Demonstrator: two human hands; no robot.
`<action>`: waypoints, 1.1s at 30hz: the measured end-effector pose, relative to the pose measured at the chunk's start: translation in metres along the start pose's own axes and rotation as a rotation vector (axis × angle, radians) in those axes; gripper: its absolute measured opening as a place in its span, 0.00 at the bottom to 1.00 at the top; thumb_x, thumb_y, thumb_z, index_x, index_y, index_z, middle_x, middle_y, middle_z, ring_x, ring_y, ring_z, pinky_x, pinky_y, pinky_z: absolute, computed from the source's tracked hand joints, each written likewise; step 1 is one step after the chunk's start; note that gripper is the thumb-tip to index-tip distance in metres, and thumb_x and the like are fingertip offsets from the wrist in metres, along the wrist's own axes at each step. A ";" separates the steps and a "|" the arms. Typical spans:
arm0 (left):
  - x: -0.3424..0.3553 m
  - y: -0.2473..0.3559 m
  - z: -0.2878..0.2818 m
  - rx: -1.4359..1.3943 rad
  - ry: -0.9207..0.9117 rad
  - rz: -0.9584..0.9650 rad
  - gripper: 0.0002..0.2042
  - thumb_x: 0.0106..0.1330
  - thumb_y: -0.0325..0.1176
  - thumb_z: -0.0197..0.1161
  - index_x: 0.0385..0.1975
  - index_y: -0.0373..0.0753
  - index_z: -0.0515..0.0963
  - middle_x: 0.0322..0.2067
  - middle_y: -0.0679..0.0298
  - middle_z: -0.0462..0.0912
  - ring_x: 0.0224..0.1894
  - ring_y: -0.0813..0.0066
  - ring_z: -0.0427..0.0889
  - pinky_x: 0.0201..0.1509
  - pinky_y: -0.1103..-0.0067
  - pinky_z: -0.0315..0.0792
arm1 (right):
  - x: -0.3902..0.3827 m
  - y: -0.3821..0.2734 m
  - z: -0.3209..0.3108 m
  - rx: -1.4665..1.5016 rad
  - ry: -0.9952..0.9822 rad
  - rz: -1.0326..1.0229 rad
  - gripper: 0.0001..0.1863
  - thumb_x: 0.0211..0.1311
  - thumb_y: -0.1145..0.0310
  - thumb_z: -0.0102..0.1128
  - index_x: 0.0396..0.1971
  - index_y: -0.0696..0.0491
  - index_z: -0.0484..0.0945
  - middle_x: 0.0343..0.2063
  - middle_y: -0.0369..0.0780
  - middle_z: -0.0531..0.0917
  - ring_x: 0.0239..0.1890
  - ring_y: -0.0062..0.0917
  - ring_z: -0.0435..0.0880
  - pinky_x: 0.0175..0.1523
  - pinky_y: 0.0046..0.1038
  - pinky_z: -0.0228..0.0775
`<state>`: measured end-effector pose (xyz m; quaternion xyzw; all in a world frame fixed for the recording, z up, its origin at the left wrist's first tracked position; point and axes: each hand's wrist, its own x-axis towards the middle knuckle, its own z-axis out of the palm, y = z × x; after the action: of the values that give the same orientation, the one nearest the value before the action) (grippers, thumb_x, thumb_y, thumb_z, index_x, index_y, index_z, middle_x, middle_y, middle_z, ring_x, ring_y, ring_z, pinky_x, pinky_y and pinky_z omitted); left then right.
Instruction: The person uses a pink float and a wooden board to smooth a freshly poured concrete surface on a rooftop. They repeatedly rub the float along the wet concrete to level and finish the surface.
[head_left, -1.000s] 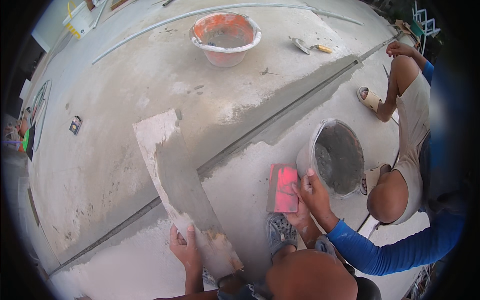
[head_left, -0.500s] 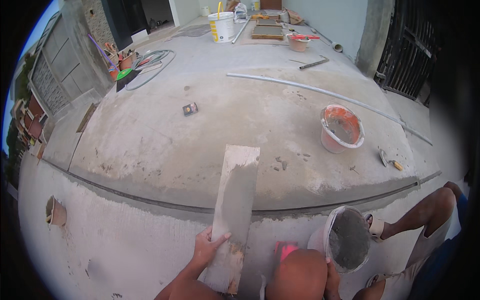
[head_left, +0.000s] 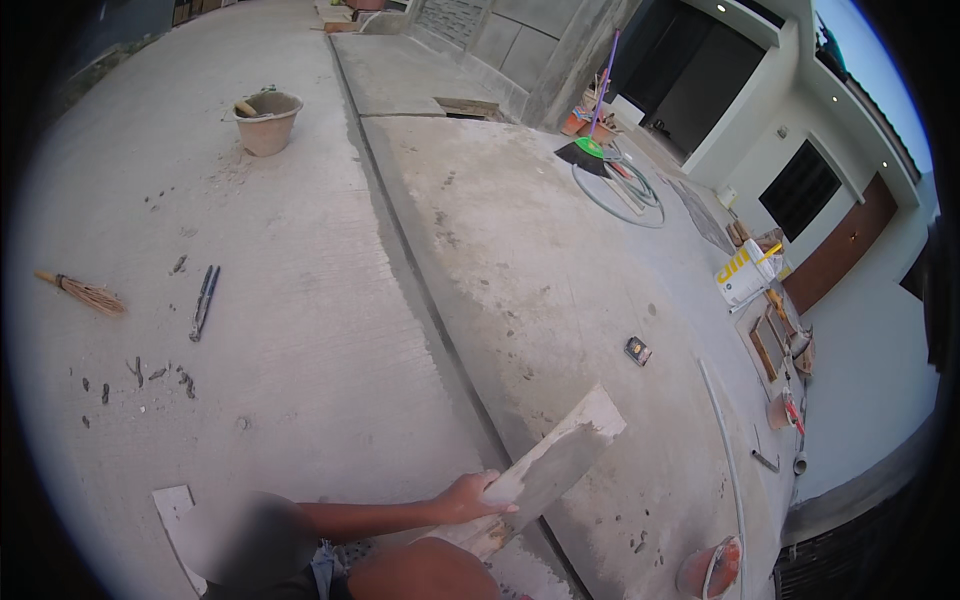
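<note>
Head view: a long flat wood board [head_left: 560, 462] is held in the L hand [head_left: 468, 498], w/ its grip closed on one long edge, approx. halfway down. The R hand isn't seen, so it can't be told if it's wide, narrow or full. The board is slanted across the dark groove [head_left: 430, 318] in the concrete floor [head_left: 300, 240], in front of a bent knee [head_left: 440, 572]; whether the floor is touched by it can't be told.

The board is prob. stiff and not too heavy, but tippy when held at one side, b/c it's so long. It shouldn't be broken easily. Grey cement [head_left: 578, 452] is smeared on its face, and that part may be wet & slippery. Splinters may be met at the rough near end. Best held by the bare long edges, 1 hand per side, w/ the smear left alone.
</note>
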<state>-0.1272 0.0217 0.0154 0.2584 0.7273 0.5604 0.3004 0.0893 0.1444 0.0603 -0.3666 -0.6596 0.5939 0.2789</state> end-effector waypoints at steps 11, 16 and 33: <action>-0.080 -0.048 -0.147 -0.140 0.501 -0.252 0.29 0.62 0.49 0.78 0.54 0.31 0.79 0.42 0.55 0.88 0.44 0.72 0.87 0.52 0.74 0.79 | -0.009 0.007 0.104 0.164 -0.136 0.025 0.15 0.72 0.66 0.62 0.50 0.60 0.75 0.40 0.39 0.81 0.42 0.23 0.83 0.49 0.27 0.75; -0.100 -0.034 -0.204 -0.324 0.730 -0.303 0.23 0.65 0.41 0.77 0.49 0.28 0.79 0.38 0.57 0.88 0.38 0.74 0.85 0.46 0.74 0.79 | 0.075 -0.003 0.173 0.320 -0.306 0.151 0.20 0.71 0.75 0.59 0.59 0.61 0.70 0.47 0.40 0.81 0.49 0.24 0.81 0.59 0.31 0.75; -0.155 0.059 -0.331 0.364 1.055 -0.422 0.18 0.79 0.35 0.60 0.58 0.26 0.72 0.50 0.54 0.82 0.51 0.72 0.80 0.58 0.74 0.74 | 0.091 -0.036 0.408 0.816 -1.347 0.471 0.26 0.70 0.60 0.70 0.59 0.61 0.77 0.57 0.39 0.77 0.60 0.23 0.78 0.64 0.30 0.72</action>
<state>-0.2592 -0.2932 0.1584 -0.1576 0.8983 0.4076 -0.0455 -0.2964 -0.0184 0.0325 0.0698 -0.3238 0.9227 -0.1972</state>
